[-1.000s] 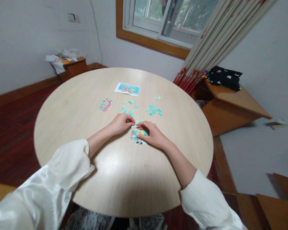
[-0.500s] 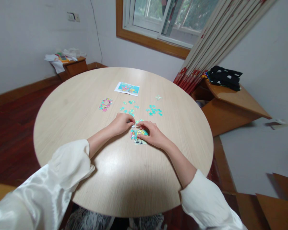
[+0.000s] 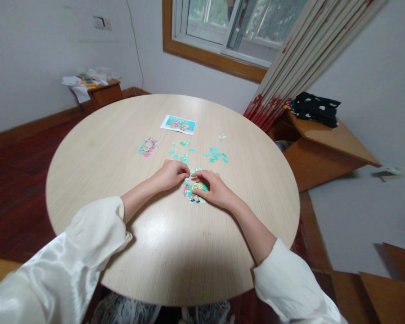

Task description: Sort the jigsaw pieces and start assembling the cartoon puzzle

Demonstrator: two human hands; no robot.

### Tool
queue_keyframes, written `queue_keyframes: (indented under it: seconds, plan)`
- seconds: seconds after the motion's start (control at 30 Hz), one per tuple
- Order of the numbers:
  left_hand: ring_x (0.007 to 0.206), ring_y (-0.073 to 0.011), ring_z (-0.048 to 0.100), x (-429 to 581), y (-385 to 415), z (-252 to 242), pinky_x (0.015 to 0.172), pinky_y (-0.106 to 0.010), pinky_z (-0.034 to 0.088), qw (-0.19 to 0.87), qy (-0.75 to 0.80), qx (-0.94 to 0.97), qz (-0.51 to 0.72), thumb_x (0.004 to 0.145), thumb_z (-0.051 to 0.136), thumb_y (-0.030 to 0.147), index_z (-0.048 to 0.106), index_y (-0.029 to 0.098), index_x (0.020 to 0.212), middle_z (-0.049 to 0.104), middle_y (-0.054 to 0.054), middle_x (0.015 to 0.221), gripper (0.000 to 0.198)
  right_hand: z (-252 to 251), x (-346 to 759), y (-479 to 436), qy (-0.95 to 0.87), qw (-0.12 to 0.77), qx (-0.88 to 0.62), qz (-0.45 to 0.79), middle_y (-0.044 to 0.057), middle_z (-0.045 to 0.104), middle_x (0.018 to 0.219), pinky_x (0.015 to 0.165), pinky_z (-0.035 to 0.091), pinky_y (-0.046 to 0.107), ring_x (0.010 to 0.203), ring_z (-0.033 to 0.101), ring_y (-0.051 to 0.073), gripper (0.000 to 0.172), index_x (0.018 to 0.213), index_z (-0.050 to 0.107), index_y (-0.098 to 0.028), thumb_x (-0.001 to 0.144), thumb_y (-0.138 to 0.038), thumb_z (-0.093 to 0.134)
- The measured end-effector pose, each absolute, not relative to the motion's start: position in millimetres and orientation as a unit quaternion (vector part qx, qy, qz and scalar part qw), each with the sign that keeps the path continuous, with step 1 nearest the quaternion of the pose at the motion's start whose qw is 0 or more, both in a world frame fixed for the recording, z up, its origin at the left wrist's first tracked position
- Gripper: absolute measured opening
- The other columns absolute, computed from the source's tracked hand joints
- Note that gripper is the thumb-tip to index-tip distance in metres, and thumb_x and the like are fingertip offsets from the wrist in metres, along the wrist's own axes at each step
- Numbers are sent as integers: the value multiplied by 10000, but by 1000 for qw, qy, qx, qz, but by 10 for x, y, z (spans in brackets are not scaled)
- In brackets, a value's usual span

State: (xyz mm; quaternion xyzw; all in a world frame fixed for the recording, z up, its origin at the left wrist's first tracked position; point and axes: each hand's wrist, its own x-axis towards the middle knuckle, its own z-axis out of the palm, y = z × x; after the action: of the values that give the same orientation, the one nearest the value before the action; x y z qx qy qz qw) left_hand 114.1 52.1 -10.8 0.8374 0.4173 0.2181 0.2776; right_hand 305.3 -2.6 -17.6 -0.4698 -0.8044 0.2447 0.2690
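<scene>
A partly joined jigsaw puzzle (image 3: 197,198), with a yellow cartoon figure on it, lies on the round table in front of me. At its upper left edge my left hand (image 3: 172,173) pinches a small puzzle piece (image 3: 186,179), mostly hidden by the fingers. Over the right side of the puzzle rests my right hand (image 3: 215,189). Its thumb touches the joined pieces, and the index finger is held apart from the thumb. Loose teal pieces (image 3: 216,155) are spread beyond the right hand, and more teal pieces (image 3: 180,156) lie just past the left.
The pale wooden table (image 3: 104,153) also bears a cluster of pink pieces (image 3: 147,147) at the left, a few pale pieces (image 3: 222,136) at the right and a printed picture sheet (image 3: 178,125) farther back. A wooden cabinet (image 3: 324,153) stands right of the table.
Both hands keep almost the same position at the puzzle. The view has shifted only very slightly.
</scene>
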Motion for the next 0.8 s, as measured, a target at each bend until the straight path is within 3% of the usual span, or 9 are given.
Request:
queue_keyframes:
  seconds: [0.33, 0.63, 0.8]
  plan:
    - [664, -135, 582, 1148, 512, -90, 704, -260, 431, 286, 425, 833, 209, 772, 557, 72, 724, 137, 768, 691, -34, 704, 180, -189, 3059, -23, -804, 272, -468, 246, 40, 629, 971, 901, 386, 381, 943, 583, 196, 361, 1075, 581, -222, 746, -179, 723]
    - [597, -122, 568, 1076, 612, -53, 633, -246, 433, 409, 452, 750, 256, 749, 594, 132, 705, 109, 694, 677, -36, 638, 125, -195, 3070, -19, -805, 269, -468, 246, 35, 634, 955, 887, 384, 374, 920, 590, 190, 341, 1065, 585, -231, 753, -186, 717]
    - [560, -111, 547, 1067, 612, -58, 592, -238, 414, 423, 457, 745, 241, 729, 591, 126, 701, 108, 671, 663, -29, 603, 126, -188, 3071, -19, -805, 269, -470, 243, 33, 628, 939, 880, 387, 371, 915, 588, 188, 352, 1058, 582, -217, 741, -172, 729]
